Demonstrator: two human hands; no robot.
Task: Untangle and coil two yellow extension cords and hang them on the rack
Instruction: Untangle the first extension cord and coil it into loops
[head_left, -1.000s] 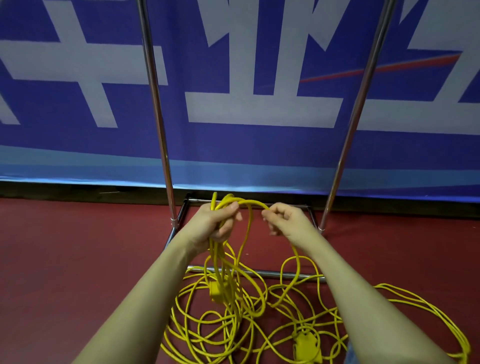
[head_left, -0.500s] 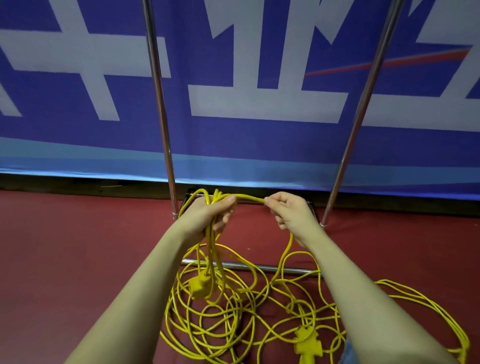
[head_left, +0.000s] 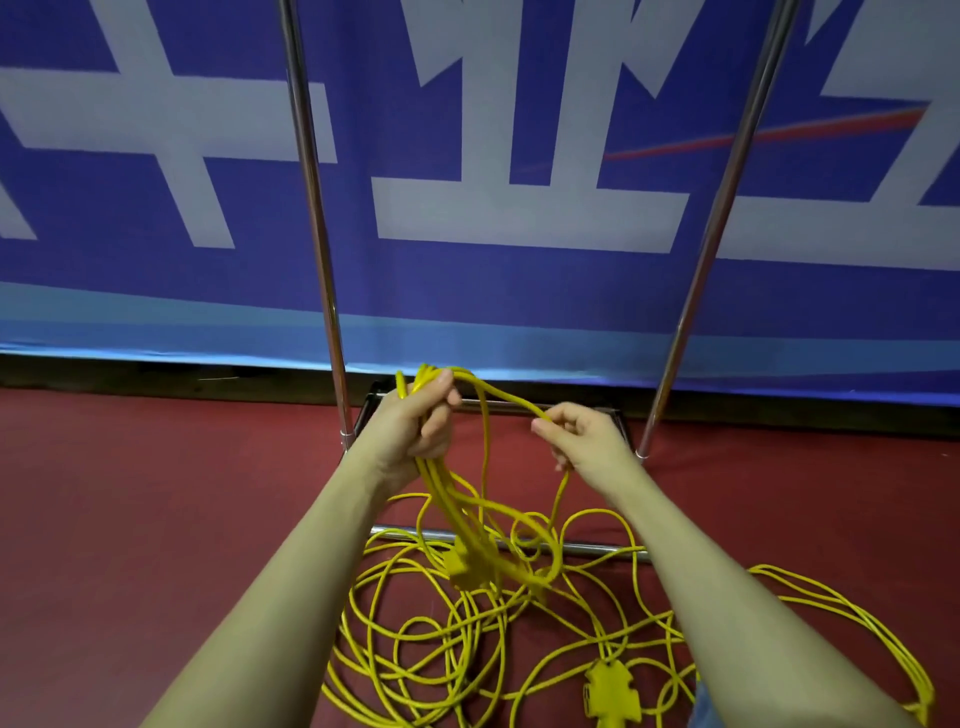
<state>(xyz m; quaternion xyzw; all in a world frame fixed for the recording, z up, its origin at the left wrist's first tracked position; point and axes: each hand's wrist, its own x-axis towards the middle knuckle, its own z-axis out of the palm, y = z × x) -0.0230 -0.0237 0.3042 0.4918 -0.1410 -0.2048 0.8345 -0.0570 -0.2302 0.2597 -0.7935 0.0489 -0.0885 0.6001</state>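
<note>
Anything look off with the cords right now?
Only the expected mess: loose yellow cord lies tangled on the red floor, draped over the rack's base bar. No damage shows.

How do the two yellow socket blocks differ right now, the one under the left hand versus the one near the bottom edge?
The upper socket block hangs among the strands that the left hand grips, in front of the rack's base bar; the lower socket block lies flat on the red floor. The upper one is blurred and partly crossed by cord; the lower one shows its outline sharply. Both are yellow and joined to yellow cord.
</note>
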